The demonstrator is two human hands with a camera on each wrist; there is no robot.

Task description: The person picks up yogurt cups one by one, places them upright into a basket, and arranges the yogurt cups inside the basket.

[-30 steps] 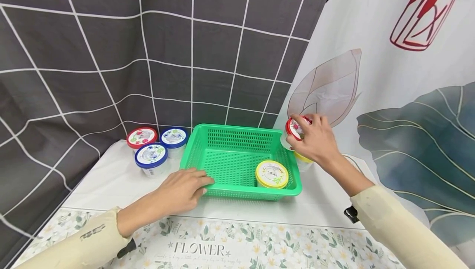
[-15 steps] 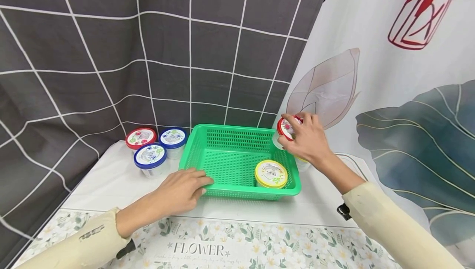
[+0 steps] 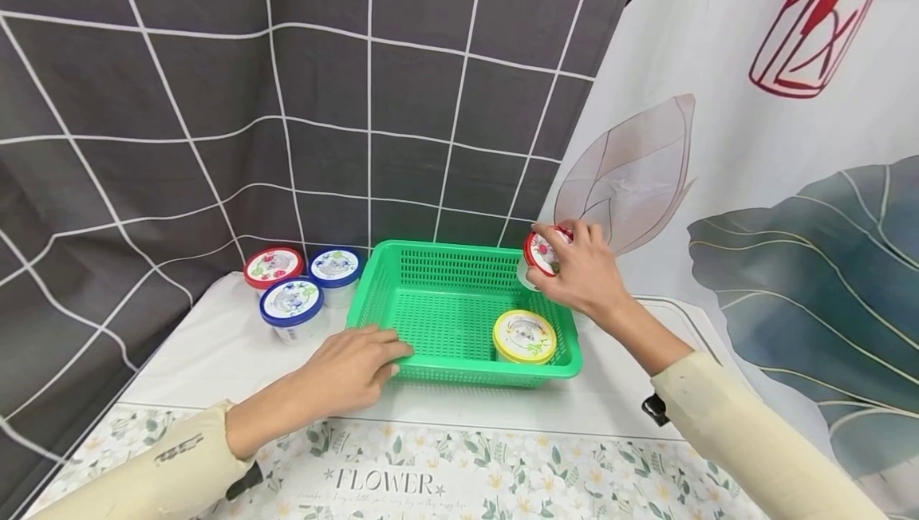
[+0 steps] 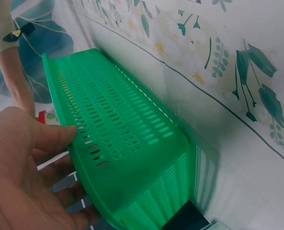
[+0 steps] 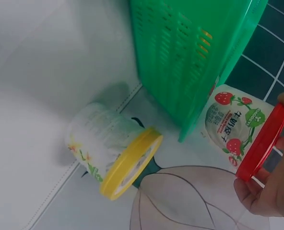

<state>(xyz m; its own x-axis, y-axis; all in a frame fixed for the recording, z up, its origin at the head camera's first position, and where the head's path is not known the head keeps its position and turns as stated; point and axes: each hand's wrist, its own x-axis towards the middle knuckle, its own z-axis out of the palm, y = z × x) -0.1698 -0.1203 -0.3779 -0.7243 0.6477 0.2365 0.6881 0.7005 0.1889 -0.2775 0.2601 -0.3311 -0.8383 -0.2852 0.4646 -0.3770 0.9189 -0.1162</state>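
Note:
My right hand holds a tub with a red lid by the lid's edge, over the right back corner of the green plastic basket. Strawberries are printed on the tub's clear side in the right wrist view. My left hand grips the basket's front rim near its left corner; in the left wrist view the thumb lies on the near side and the fingers reach over the rim. Inside the basket, at the front right, stands a tub with a yellow lid.
Left of the basket stand a red-lidded tub and two blue-lidded tubs, one at the back and one in front. Another yellow-lidded tub stands right of the basket. A dark checked curtain hangs behind.
My right hand has moved left with the red-lidded tub, from beside the basket's right end to over its back right corner. The left hand stays on the rim.

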